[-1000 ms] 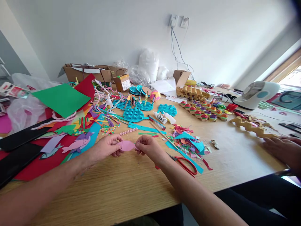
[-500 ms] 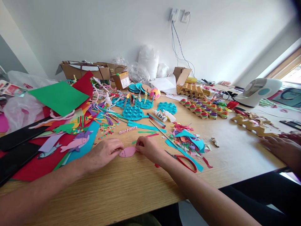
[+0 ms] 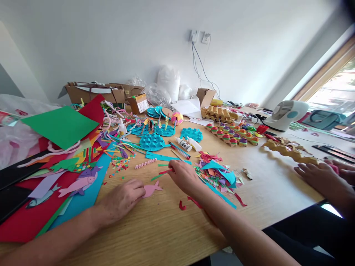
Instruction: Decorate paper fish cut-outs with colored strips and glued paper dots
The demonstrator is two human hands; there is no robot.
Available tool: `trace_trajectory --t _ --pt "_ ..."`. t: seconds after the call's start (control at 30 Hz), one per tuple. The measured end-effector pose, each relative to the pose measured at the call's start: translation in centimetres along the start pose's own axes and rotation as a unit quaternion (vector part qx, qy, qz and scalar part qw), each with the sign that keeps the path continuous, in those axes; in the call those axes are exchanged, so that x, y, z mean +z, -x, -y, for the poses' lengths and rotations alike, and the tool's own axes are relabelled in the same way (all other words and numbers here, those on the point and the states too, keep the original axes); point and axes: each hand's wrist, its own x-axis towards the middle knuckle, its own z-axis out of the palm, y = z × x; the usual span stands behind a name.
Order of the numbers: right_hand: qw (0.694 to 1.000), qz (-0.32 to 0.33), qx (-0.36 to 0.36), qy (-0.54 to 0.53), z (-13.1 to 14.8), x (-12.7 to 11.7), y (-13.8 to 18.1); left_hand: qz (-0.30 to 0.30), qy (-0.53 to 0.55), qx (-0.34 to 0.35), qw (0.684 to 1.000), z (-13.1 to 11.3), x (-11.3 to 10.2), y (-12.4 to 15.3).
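Observation:
My left hand (image 3: 126, 197) rests on the table, its fingers closed on the head end of a pink paper fish (image 3: 151, 189). The fish's forked tail points right, and its head is hidden under my fingers. To the right, my right hand (image 3: 183, 175) pinches the end of a thin red paper strip (image 3: 164, 172). Green paper strips lie beside it, one above and another green strip (image 3: 156, 178) below. Behind them is a twisted pink stick (image 3: 145, 163). Red paper scraps (image 3: 182, 205) lie by my right forearm.
Colored sheets with paper fish (image 3: 79, 184) cover the left side. Glue bottles (image 3: 183, 144), pens and a scrap pile (image 3: 217, 171) lie ahead. Painted egg cartons (image 3: 233, 133) stand beyond. Another person's hands (image 3: 318, 181) are at the right, near a brown carton (image 3: 290, 151).
My right hand has let go of the fish's tail and moved up and forward to the red strip. My left hand now covers the fish's head. The view has shifted slightly.

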Motion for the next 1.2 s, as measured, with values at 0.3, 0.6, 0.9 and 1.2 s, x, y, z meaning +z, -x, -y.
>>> trace_trajectory --t 0.3,0.6,0.9,1.2 --pt "0.988 -0.076 0.128 0.031 -7.9 -1.8 -2.8 -0.075 0.014 0.037 0.996 0.5 1.0 0.6" --pt "0.986 -0.071 0.149 0.037 -9.8 -2.0 -6.0 -0.073 0.008 0.036 0.997 0.8 1.1 0.9" --pt "0.986 -0.03 0.146 0.073 -9.4 -1.1 -9.4 -0.088 0.022 0.076 0.993 1.6 1.2 0.8" --pt "0.985 -0.048 0.156 0.063 -8.9 -0.3 -10.2 -0.14 -0.031 0.102 0.984 2.1 1.5 0.9"
